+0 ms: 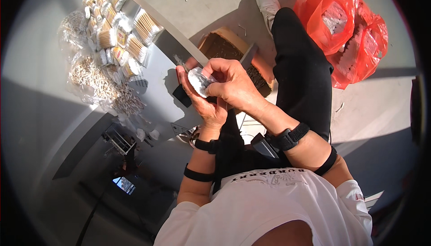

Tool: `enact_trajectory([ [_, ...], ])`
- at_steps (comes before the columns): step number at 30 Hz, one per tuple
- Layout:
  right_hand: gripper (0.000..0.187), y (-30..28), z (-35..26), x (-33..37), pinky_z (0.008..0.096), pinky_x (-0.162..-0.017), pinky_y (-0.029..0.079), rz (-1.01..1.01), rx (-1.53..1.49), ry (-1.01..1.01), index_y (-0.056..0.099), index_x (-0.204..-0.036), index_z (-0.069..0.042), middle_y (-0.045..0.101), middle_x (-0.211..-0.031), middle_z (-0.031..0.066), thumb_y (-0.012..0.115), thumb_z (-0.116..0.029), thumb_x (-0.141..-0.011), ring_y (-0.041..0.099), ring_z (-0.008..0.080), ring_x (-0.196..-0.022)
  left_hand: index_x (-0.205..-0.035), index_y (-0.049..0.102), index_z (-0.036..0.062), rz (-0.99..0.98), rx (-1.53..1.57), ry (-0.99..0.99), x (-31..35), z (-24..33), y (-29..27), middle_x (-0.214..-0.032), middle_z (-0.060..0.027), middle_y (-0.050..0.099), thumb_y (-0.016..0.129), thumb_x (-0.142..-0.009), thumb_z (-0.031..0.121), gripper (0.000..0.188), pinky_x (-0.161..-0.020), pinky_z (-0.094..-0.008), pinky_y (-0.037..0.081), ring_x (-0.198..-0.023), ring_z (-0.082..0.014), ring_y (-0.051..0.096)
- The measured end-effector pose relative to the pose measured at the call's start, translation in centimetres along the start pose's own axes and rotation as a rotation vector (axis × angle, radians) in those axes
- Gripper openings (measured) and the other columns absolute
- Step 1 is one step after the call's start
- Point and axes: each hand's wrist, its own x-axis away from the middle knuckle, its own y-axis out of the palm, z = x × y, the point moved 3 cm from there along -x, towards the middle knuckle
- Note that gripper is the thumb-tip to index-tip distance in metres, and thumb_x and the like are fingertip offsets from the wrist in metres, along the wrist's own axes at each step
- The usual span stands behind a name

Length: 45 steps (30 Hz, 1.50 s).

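Between my two hands, by the table's near edge, is a small clear plastic packet [196,79] with a white end, which looks like a bundle of cotton swabs in film. My left hand [207,110] cups it from below and the left, fingers closed along its side. Thumb and fingers of my right hand [239,86] pinch the film at its right side. The fingertips hide part of the packet. On the grey table [157,73] to the left lie many packs of cotton swabs [107,38], with wooden sticks and white tips, some in clear film.
Loose cotton swabs [96,83] are heaped on clear plastic at the table's left. Beyond my hands a cardboard box [244,46] stands on the floor. Two red plastic bags [310,19] with white contents sit at the far right, beside my leg. Stray swabs lie on the floor.
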Motion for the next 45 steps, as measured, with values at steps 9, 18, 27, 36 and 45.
enact_trajectory([
  [9, 0.028, 1.0, -0.8, 1.4, 0.0266, -0.069, 0.044, 0.07, 0.373, -0.249, 0.062, -0.088, 0.004, 0.054, -0.082, 0.004, 0.078, -0.011, -0.071, 0.053, 0.0117, -0.076, -0.147, 0.01, -0.0012, 0.011, 0.056, -0.061, 0.0, 0.4, 0.0, -0.152, -0.0238, 0.019, 0.069, -0.084, 0.038, 0.095, -0.114, -0.0498, 0.022, -0.141, -0.0396, 0.02],
  [18, 0.035, 1.8, 1.0, 1.2, 0.0278, -0.061, 0.042, 0.329, 0.444, -0.431, 0.059, -0.078, 0.003, 0.052, -0.07, 0.0052, 0.082, -0.023, -0.073, 0.049, 0.0126, -0.066, -0.146, 0.015, -0.0039, -0.007, -0.399, 0.067, -0.8, 1.0, 0.3, -0.149, -0.0265, 0.022, 0.065, -0.087, 0.032, 0.085, -0.114, -0.0511, 0.023, -0.139, -0.0427, 0.023],
  [27, 0.025, 1.3, 1.5, 0.9, 0.0249, -0.058, 0.042, 0.423, 0.339, -0.3, 0.056, -0.073, 0.001, 0.053, -0.068, 0.0009, 0.077, -0.014, -0.074, 0.047, 0.0067, -0.064, -0.146, 0.013, -0.0031, -0.022, -0.475, 0.177, -0.3, 0.5, 0.3, -0.149, -0.027, 0.023, 0.063, -0.087, 0.035, 0.086, -0.113, -0.052, 0.022, -0.138, -0.0444, 0.024],
  [36, 0.012, 0.2, 1.6, 0.8, 0.0232, -0.056, 0.041, 0.297, -0.048, -0.113, 0.062, -0.072, -0.001, 0.055, -0.063, -0.0016, 0.066, -0.01, -0.078, 0.05, 0.006, -0.061, -0.146, 0.017, -0.0049, -0.033, -0.408, 0.163, -0.8, 1.2, 0.3, -0.149, -0.0272, 0.025, 0.068, -0.082, 0.039, 0.093, -0.113, -0.0506, 0.021, -0.139, -0.0422, 0.025],
  [45, 0.012, -1.3, 1.6, 1.0, 0.0209, -0.049, 0.03, 0.409, -0.403, -0.018, 0.061, -0.066, -0.002, 0.051, -0.059, -0.0025, 0.064, -0.006, -0.077, 0.041, 0.0052, -0.054, -0.145, 0.023, -0.0062, -0.081, -0.441, 0.226, -1.3, 1.6, 0.3, -0.149, -0.027, 0.025, 0.063, -0.084, 0.048, 0.09, -0.113, -0.051, 0.02, -0.139, -0.0432, 0.025],
])
